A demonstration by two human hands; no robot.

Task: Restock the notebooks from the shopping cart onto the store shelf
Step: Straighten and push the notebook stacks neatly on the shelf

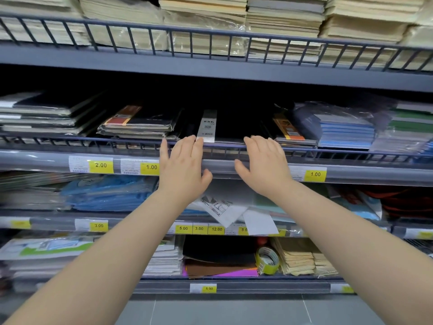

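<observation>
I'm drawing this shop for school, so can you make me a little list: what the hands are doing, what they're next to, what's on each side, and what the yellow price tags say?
Hands: left hand and right hand, both open, holding nothing
Where: fingertips at the wire rail, by the black notebook
Right of it: blue notebooks in plastic
Left of it: notebooks with orange bands
Yellow tags: 2.00 tag, and two that say 1.00
</observation>
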